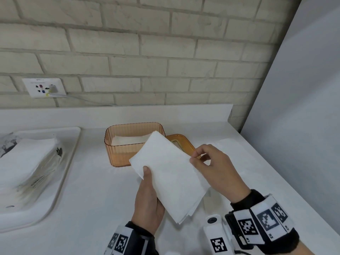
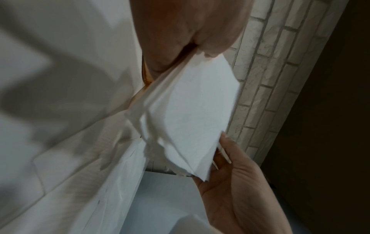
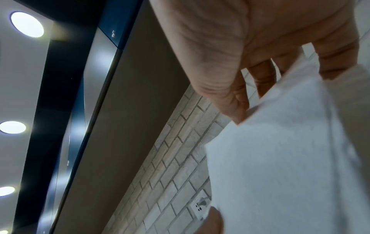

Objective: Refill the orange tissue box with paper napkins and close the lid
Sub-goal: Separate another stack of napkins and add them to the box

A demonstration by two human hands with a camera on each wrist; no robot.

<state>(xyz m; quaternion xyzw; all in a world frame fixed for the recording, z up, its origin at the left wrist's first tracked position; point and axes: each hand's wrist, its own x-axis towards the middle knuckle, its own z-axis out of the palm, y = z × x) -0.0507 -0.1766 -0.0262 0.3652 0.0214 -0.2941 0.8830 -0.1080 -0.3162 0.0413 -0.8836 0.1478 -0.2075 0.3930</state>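
While both hands pinch the napkin stack point(image 1: 171, 173), orange box point(image 1: 117, 142) partly hidden, lid point(image 1: 181, 142) mostly covered.

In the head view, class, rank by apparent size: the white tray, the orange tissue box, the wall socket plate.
1. White tray, though nearness to the camera enlarges it.
2. Orange tissue box.
3. Wall socket plate, farthest away, so its rank is unsure.

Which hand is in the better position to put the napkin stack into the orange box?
Probably the left hand: it grips the napkin stack from below with its thumb on top. The right hand only pinches one edge, above the lid beside the open orange box.
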